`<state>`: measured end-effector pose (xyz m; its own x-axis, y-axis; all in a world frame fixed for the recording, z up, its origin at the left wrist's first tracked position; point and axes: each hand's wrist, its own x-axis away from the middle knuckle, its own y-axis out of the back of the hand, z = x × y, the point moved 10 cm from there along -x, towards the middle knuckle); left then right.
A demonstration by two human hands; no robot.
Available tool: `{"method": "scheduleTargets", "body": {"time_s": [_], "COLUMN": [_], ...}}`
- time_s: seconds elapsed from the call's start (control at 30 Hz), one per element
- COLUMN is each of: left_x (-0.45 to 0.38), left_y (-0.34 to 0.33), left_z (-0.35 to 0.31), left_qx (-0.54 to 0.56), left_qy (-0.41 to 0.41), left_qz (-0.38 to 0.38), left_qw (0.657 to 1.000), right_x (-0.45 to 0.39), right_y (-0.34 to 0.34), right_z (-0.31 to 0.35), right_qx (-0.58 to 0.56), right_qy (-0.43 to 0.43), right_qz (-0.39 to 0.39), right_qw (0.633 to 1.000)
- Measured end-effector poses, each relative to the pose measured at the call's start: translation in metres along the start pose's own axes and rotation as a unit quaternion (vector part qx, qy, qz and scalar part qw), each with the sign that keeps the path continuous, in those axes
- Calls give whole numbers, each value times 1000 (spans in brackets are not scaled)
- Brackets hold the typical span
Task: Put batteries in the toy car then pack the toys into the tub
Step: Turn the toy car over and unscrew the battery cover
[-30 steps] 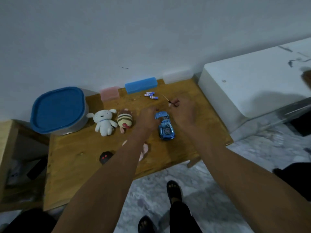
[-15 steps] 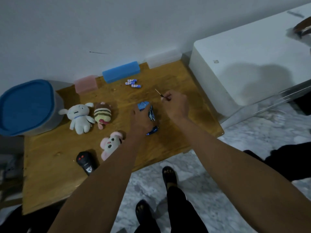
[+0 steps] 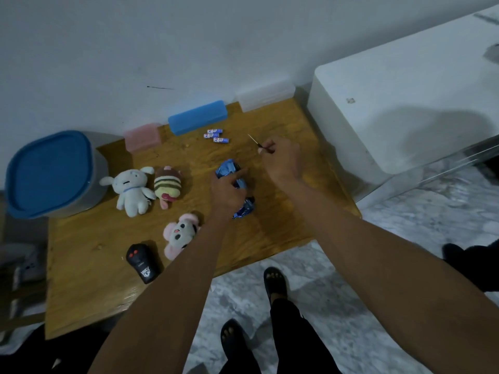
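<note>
On the wooden table [image 3: 89,287], my left hand [image 3: 225,191] grips the blue toy car [image 3: 229,168], which is tipped on its side. Just to its right, my right hand [image 3: 280,160] pinches a thin screwdriver [image 3: 253,139] with the tip pointing up and left. Three small batteries [image 3: 216,135] lie behind the car. A white plush [image 3: 131,188], a striped plush [image 3: 167,184] and a pink plush [image 3: 179,234] lie to the left. The grey tub with a blue lid [image 3: 51,171] stands at the far left, shut. A black remote [image 3: 141,263] rests near the front edge.
A blue case [image 3: 197,117], a pink box [image 3: 141,137] and a clear box [image 3: 264,95] line the wall. A white cabinet [image 3: 405,109] stands right of the table. My feet in sandals [image 3: 274,282] are on the marble floor below the table edge.
My left hand closed over the car and tipped it from flat onto its side. My right hand holds the screwdriver slightly higher. The camera view shifted, bringing the pink plush and remote into sight.
</note>
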<state>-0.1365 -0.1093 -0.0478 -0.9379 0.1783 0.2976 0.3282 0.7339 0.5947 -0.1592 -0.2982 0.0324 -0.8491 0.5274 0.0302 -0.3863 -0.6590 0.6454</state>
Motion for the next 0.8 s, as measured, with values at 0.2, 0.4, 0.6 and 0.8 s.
{"method": "scheduleTargets", "body": {"time_s": [0.2,0.4,0.6,0.8], "left_x": [20,36,50,59], "left_y": [37,60,80,91], "left_z": [-25,-37,-50,-50], "left_qx": [107,169,131,181], "left_qy": [-14,-3,-55,-49], "left_qz": [-40,-62,-120,-125], "left_qw": [993,984,983,974], "right_x": [11,22,30,37], "right_y": [13,29,39,45], "right_z": [18,38,55,68], "right_qx": [-13,-8,-3,-16], "right_qy": [10,24,42,44], "right_qz": [-1,-17,-31,-24], "right_qw": [1000,1000,999,999]}}
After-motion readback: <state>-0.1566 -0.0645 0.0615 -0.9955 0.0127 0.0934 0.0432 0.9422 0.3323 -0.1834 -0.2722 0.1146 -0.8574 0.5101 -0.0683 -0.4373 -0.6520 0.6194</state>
